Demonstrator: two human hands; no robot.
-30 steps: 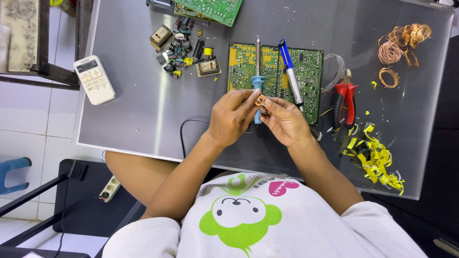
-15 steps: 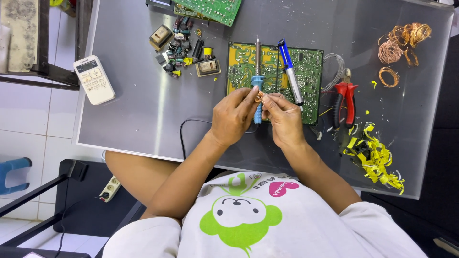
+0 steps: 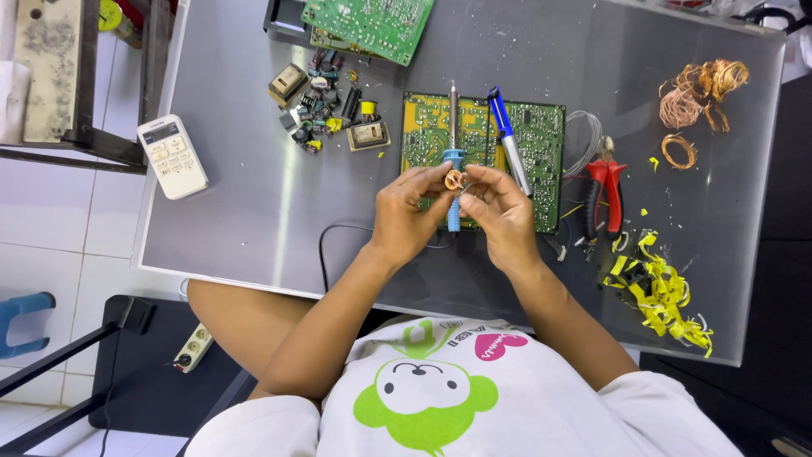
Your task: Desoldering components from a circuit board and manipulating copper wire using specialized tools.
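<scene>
Both of my hands meet over the middle of a grey metal table. My left hand and my right hand pinch a small ring-shaped copper coil between their fingertips. Under the hands lies a green circuit board. A blue-handled soldering iron rests on that board, its cord running toward me. A blue and white pen-shaped tool lies slantwise on the board, just right of the iron.
Red-handled pliers and a loop of grey wire lie right of the board. Yellow tape scraps sit at front right, copper wire bundles at far right. Loose components, a second green board and a white remote lie left.
My hands have shifted slightly and turned the small copper coil between the fingertips. Everything on the table stays where it was.
</scene>
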